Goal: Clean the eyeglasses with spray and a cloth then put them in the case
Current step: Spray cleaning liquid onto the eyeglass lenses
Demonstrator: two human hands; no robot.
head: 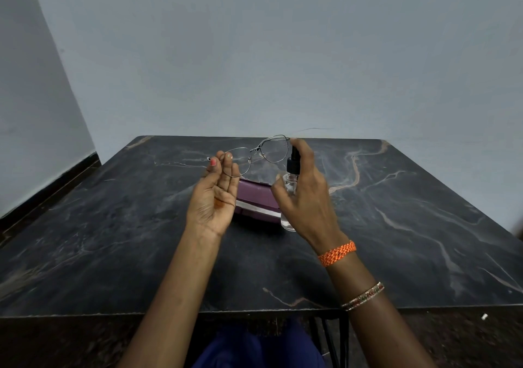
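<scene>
head view, sole entry. eyeglasses (256,154): thin metal frame, held up above the table (113,226), long axis running from lower left to upper right, lenses side by side. left hand (213,198): palm up and toward the camera, fingertips (214,162) pinching the left end of the frame near the hinge, other fingers loosely straight. spray bottle (291,186): small, clear, black pump top, upright, just right of the glasses and level with the right lens. right hand (307,195): wrapped around the bottle, index finger on top of the pump; nozzle apparently aimed left at the right lens, very near it. judged step: spraying, right lens first; left lens lies further from the nozzle, toward the left hand, so likely calls for a shift of bottle or frame along that axis. case (259,200): purple, on the table directly below and between both hands, partly hidden by them; open or closed cannot be told. cloth: not visible. orange wristband (336,253) and bangles (363,297) on right forearm. nothing between nozzle and lens.
</scene>
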